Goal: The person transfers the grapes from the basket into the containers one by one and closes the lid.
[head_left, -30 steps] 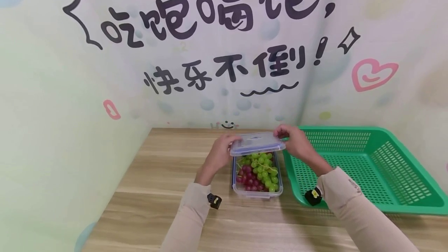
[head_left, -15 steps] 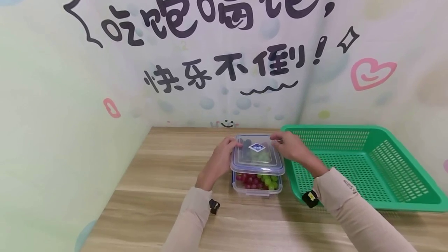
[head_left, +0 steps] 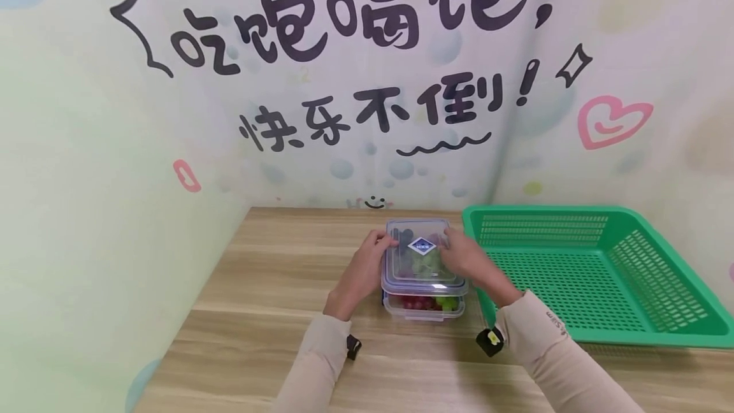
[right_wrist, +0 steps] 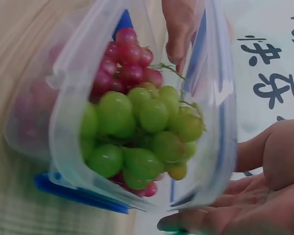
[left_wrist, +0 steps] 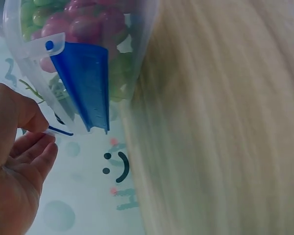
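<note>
A clear plastic lid with a blue seal and a diamond label lies over a clear food container, tilted, with a gap at the near side. Inside are red grapes and green grapes, some stems poking up toward the gap. My left hand pinches the lid's left edge between thumb and fingers. At the opposite edge my right hand grips the lid, thumb on top and fingers along its side. A blue latch hangs down on the container's left side.
To the right stands a green plastic basket with perforated walls, close beside the container. Wood-grain table surface extends to the left and in front. A printed cloth with writing hangs behind the table.
The lid has come down from a raised tilt over the container's back and now covers most of the grapes. Both hands moved with it; the right hand shifted left and nearer.
</note>
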A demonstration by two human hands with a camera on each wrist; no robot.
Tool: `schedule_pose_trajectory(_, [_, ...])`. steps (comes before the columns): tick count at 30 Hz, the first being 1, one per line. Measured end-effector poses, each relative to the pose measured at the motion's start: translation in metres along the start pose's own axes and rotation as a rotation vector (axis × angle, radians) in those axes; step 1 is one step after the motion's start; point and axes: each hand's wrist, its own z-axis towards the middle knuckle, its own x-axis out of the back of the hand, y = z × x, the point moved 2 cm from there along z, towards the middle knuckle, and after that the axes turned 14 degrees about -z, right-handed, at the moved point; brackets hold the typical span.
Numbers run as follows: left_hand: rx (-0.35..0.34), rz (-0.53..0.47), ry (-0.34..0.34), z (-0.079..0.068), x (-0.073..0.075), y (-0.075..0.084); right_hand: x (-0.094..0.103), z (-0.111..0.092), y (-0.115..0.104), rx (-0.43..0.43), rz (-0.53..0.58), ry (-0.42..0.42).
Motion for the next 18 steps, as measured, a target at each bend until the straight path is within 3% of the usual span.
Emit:
schedule_pose_trajectory(6, [-0.051, 0.006, 0.014, -0.002, -0.004, -0.007, -0.013, -0.001, 0.006, 0.019, -0.031, 0.043])
schedule_pose_trajectory(18, [-0.028, -0.022, -0.036, -0.006, -0.006, -0.016, -0.036, -0.003, 0.007, 0.003, -0.069, 0.243])
